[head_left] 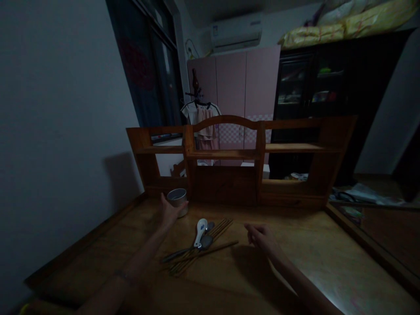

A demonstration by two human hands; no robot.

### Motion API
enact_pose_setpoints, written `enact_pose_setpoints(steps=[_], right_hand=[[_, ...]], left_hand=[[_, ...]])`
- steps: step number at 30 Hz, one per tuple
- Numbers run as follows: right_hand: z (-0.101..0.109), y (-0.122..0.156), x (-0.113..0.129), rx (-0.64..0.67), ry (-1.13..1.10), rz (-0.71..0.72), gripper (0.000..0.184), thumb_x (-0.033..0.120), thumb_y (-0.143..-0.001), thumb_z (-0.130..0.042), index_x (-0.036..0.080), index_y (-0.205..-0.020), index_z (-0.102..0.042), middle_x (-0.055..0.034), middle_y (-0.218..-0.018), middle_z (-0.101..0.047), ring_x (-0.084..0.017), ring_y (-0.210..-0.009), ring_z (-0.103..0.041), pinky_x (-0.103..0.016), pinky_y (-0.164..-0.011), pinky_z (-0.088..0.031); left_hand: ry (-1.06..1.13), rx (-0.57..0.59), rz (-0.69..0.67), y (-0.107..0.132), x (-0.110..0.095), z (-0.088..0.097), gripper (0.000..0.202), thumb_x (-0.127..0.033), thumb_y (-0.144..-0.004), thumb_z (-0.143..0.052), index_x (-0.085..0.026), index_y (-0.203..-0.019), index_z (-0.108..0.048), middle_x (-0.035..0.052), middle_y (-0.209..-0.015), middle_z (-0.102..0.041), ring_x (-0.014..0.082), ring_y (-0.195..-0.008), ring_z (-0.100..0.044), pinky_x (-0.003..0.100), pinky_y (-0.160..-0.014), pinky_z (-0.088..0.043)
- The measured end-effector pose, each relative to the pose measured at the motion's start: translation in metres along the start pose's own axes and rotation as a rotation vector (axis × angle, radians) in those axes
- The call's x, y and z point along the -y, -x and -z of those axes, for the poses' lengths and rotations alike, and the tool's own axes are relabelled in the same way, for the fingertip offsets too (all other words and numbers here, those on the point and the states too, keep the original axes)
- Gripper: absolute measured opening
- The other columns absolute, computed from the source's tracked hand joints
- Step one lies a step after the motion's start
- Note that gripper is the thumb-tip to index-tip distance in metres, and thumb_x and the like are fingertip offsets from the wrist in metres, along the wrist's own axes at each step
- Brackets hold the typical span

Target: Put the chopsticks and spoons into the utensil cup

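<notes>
One cup (pixel 177 200) upright, mouth up.

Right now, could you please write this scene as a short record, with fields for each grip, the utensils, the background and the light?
Left grip: around upright grey cup, thumb across its near side
Right grip: no object seen in it, fingers bent, above wooden table
Utensils: white spoon, darker spoons and chopsticks, overlapping loosely
Background: wooden shelf unit, pink wardrobe
Light: dim
</notes>
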State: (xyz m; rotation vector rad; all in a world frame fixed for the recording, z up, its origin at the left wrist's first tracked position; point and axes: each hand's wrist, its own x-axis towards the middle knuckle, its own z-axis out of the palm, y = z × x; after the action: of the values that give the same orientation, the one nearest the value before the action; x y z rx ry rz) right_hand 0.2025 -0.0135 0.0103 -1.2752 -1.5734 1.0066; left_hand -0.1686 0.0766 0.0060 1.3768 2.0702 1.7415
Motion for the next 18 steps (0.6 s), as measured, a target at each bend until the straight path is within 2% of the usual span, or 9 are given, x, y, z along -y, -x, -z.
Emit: enact_pose_setpoints(steps=[2,5,9,13,15,18], right_hand=[[0.000,-0.002,-0.003,0.001,-0.009,0.000,0.059,0.065,-0.080,-0.047,0.017,-0.045,-0.054,0.0018,-0.040,-0.039,-0.010,-0.040,-0.037,-0.024,-0.043,-0.024],[-0.001,-0.004,-0.006,-0.002,-0.024,-0.002,0.059,0.064,-0.079,-0.047,0.017,-0.044,-0.053,0.0033,-0.039,-0.035,-0.010,-0.038,-0.033,-0.023,-0.043,-0.022],[-0.002,-0.007,-0.008,-0.023,-0.047,0.003,0.059,0.065,-0.078,-0.048,0.017,-0.044,-0.053,0.0042,-0.039,-0.032,-0.009,-0.038,-0.031,-0.024,-0.042,-0.021],[0.005,-0.007,-0.008,-0.128,-0.071,0.023,0.058,0.067,-0.079,-0.047,0.017,-0.049,-0.051,0.0045,-0.045,-0.031,-0.010,-0.042,-0.031,-0.024,-0.044,-0.021],[0.013,-0.007,-0.008,-0.231,-0.099,0.060,0.055,0.065,-0.082,-0.046,0.017,-0.055,-0.052,0.0043,-0.051,-0.033,-0.011,-0.046,-0.033,-0.023,-0.046,-0.022],[0.026,-0.009,-0.008,-0.425,-0.218,0.125,0.045,0.060,-0.084,-0.049,0.019,-0.065,-0.051,0.0053,-0.056,-0.033,-0.011,-0.050,-0.032,-0.023,-0.047,-0.023]], left_hand=[[0.009,0.025,0.032,-0.006,0.006,-0.005,0.121,-0.047,-0.051,-0.085,-0.015,-0.144,-0.015,0.0222,-0.145,-0.034,0.0347,-0.133,-0.037,0.047,-0.106,-0.035],[0.006,0.002,0.042,-0.011,0.005,-0.008,0.105,-0.044,-0.052,-0.085,-0.016,-0.136,-0.030,0.0192,-0.137,-0.045,0.0339,-0.129,-0.043,0.047,-0.103,-0.038],[-0.005,-0.029,0.029,-0.010,-0.013,-0.011,0.081,-0.047,-0.053,-0.084,-0.015,-0.117,-0.047,0.0150,-0.120,-0.057,0.0329,-0.117,-0.053,0.048,-0.096,-0.043],[0.043,-0.012,-0.055,0.008,-0.060,-0.024,0.076,-0.050,-0.054,-0.083,-0.020,-0.116,-0.049,0.0103,-0.120,-0.058,0.0276,-0.115,-0.055,0.042,-0.096,-0.044],[0.207,0.110,-0.143,0.026,-0.092,-0.035,0.075,-0.047,-0.057,-0.083,-0.019,-0.117,-0.049,0.0108,-0.120,-0.060,0.0262,-0.112,-0.058,0.041,-0.095,-0.044],[0.412,0.378,-0.208,0.060,-0.137,-0.055,0.068,-0.045,-0.062,-0.082,-0.019,-0.116,-0.051,0.0113,-0.117,-0.063,0.0238,-0.107,-0.061,0.037,-0.092,-0.046]])
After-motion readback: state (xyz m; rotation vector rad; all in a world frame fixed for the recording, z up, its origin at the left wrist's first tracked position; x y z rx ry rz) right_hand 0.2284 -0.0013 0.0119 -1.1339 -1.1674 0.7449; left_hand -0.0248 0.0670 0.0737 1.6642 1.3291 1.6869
